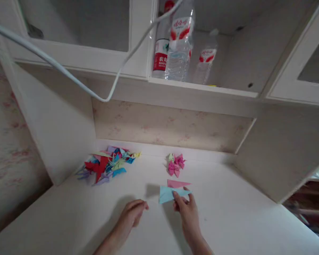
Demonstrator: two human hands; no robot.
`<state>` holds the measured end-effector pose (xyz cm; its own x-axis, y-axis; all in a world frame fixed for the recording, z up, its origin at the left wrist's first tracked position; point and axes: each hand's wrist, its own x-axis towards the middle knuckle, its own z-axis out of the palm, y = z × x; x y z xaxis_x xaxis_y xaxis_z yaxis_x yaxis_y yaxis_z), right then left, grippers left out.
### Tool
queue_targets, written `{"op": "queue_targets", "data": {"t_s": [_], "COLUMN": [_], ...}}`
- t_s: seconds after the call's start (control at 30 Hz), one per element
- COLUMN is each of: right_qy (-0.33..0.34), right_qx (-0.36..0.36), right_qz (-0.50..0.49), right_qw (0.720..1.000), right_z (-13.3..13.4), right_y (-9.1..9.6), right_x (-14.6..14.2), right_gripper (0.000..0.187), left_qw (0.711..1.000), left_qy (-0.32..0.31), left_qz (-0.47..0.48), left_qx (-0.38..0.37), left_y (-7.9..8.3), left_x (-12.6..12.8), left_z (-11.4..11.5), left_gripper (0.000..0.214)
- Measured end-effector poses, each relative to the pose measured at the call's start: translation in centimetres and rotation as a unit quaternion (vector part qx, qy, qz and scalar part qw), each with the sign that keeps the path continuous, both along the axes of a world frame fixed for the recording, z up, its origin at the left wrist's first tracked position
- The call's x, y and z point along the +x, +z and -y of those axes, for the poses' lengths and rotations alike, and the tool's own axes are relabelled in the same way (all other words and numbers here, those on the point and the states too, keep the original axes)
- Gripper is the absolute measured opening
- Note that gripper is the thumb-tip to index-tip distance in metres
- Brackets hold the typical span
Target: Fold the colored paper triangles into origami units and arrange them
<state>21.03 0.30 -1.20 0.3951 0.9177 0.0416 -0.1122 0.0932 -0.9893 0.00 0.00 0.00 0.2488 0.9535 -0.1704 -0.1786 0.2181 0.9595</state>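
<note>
My right hand [187, 209] pinches a folded light-blue paper [168, 193] by its right end and holds it just above the white desk [228, 212]. A folded pink paper triangle [177, 183] lies flat right behind it. My left hand [133, 212] rests on the desk a little left of the blue paper, fingers curled loosely inward with nothing seen in them. A small cluster of pink folded paper shapes [175, 164] sits further back. A larger heap of many-coloured folded paper shapes [107, 164] lies at the back left.
Above the desk an open shelf holds plastic water bottles [179, 46]. A white cable [69, 76] hangs across the cupboard front. A side panel [55, 134] walls the desk on the left, another [279, 152] on the right.
</note>
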Motion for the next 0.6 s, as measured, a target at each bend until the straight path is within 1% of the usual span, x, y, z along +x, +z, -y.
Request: {"op": "queue_targets", "data": {"t_s": [0.07, 0.13, 0.2, 0.27, 0.33, 0.47, 0.53, 0.6], "right_qy": [-0.044, -0.077, -0.097, -0.103, -0.095, -0.041, -0.03, -0.036], "right_qx": [0.008, 0.007, -0.006, -0.02, -0.028, -0.053, -0.067, -0.073], "right_qz": [0.041, 0.089, 0.151, 0.203, 0.246, 0.305, 0.315, 0.326], "right_qw": [0.998, 0.993, 0.984, 0.973, 0.964, 0.95, 0.946, 0.942], "right_z": [-1.0, -2.1, -3.0, -3.9, -4.7, -6.1, -6.5, -6.9], "right_y": [1.2, 2.2, 2.8, 3.0, 2.7, 0.9, -0.1, -1.1], "right_x": [1.6, 3.1, 4.5, 5.6, 6.4, 7.2, 7.3, 7.3], "right_gripper": [0.103, 0.11, 0.114, 0.112, 0.104, 0.068, 0.06, 0.058], "left_qw": [1.0, 1.0, 0.999, 0.999, 0.999, 0.998, 0.998, 0.998], "left_qy": [-0.007, -0.015, -0.025, -0.035, -0.044, -0.049, -0.051, -0.055], "left_qz": [-0.014, -0.022, -0.026, -0.022, -0.018, -0.023, -0.023, -0.024], "left_qx": [0.007, 0.007, -0.001, -0.012, -0.018, -0.013, -0.011, -0.013], "left_y": [-0.3, -0.7, -1.1, -1.4, -1.5, -1.7, -1.8, -2.0], "left_x": [0.0, 0.0, 0.1, 0.2, 0.2, 0.1, 0.1, 0.1], "left_z": [-0.1, -0.3, -0.6, -1.0, -1.2, -1.4, -1.5, -1.6], "left_gripper": [0.033, 0.036, 0.041, 0.047, 0.05, 0.049, 0.048, 0.046]}}
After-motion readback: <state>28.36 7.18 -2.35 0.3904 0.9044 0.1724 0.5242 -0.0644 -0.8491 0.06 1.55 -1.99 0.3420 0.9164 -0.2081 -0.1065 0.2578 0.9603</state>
